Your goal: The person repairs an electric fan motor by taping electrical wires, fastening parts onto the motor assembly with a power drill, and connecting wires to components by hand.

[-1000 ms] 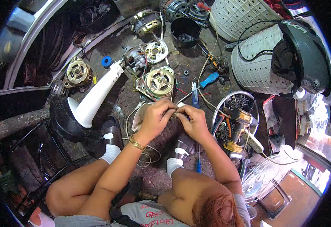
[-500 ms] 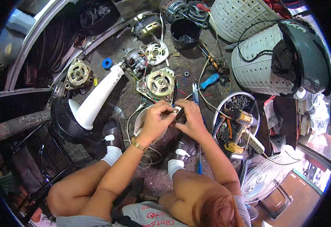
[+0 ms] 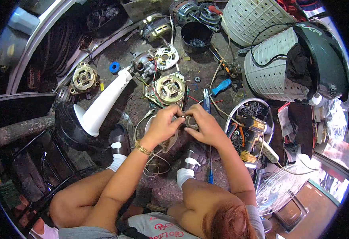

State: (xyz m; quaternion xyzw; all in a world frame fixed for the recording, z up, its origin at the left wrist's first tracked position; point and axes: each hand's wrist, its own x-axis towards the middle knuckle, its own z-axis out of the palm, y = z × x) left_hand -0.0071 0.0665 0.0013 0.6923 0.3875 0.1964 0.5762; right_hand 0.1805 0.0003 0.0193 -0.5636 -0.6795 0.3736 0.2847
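Holding small roll [image 3: 191, 122], probably tape, in curled fingers of right hand [image 3: 206, 128], nearer than motor [image 3: 169, 88]. Pinching thumb and finger of left hand [image 3: 163, 125] together beside roll; cannot tell whether gripping anything. Judged mid-step: seeing motor uncovered, untouched. Cannot gauge remaining work. Noted pliers [image 3: 206, 100], blue screwdriver [image 3: 222, 86] out of hand.

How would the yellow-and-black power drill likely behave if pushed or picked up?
The drill is probably heavy for its size, given the chunky block at one end. It looks hard-cased, so likely stiff. It may tip if nudged, lying over small loose dark parts.
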